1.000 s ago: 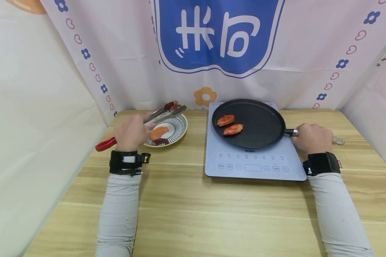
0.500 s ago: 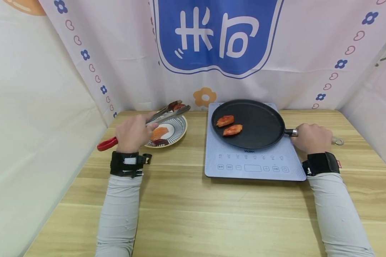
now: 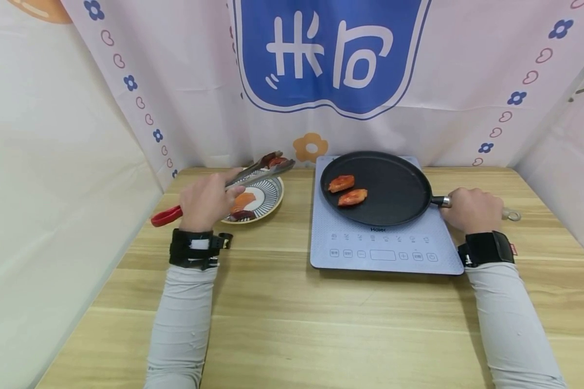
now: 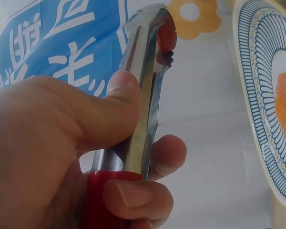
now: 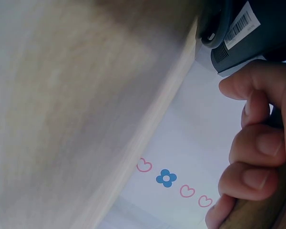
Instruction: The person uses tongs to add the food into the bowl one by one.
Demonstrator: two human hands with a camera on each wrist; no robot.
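Observation:
My left hand point(image 3: 205, 202) grips metal tongs point(image 4: 142, 76) with red handles. Between their tips is a reddish-brown piece of food point(image 4: 167, 33), held above the far right rim of a patterned plate point(image 3: 277, 190). A salmon slice point(image 3: 244, 201) and a dark red piece point(image 3: 242, 215) lie on that plate. On the right, my right hand point(image 3: 473, 209) wraps round the handle point(image 3: 439, 200) of a flat black pan point(image 3: 394, 189). Two glazed chicken wings point(image 3: 352, 197) sit at the pan's left side.
Under the pan is a light blue induction cooker point(image 3: 331, 232) with touch buttons along its front. A wooden table point(image 3: 292, 324) carries everything. Close behind its back edge hangs a printed cloth point(image 3: 199, 108), and more fabric encloses both sides.
The left hand has shifted slightly right, carrying the tongs and the reddish-brown piece with it. The right hand, pan and chicken wings stay where they were.

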